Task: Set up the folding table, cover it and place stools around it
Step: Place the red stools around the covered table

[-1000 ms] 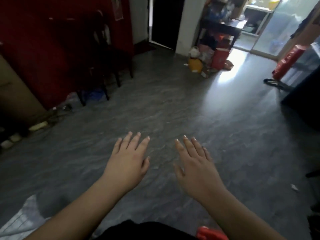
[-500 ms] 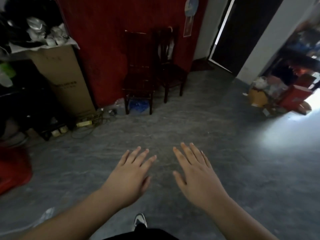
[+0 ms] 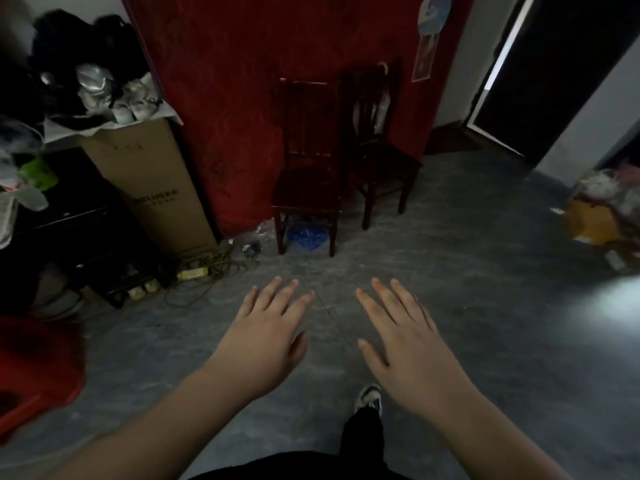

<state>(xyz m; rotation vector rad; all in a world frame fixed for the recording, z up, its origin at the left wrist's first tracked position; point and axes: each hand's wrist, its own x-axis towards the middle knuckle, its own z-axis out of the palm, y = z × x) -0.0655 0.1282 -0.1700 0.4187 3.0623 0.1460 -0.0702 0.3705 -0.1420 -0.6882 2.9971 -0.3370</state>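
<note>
My left hand [image 3: 266,336] and my right hand [image 3: 405,336] are stretched out side by side above the grey floor [image 3: 485,306], palms down, fingers straight and spread, holding nothing. A large red panel [image 3: 242,98] leans upright against the wall ahead; I cannot tell whether it is the folding table. A red plastic thing [image 3: 31,372], blurred, sits at the left edge; it may be a stool. My foot in a white shoe [image 3: 370,398] steps forward below my right hand.
Two dark wooden chairs [image 3: 311,181] [image 3: 381,157] stand against the red panel. A tall cardboard box [image 3: 152,181] with clutter on top leans at the left, with cables and a power strip [image 3: 194,271] at its foot. A dark doorway [image 3: 540,81] and a heap of bags [image 3: 606,209] lie right.
The view has swung left and moved closer to the red panel and chairs. Both hands stay outstretched and empty; their fingers have spread a little.
</note>
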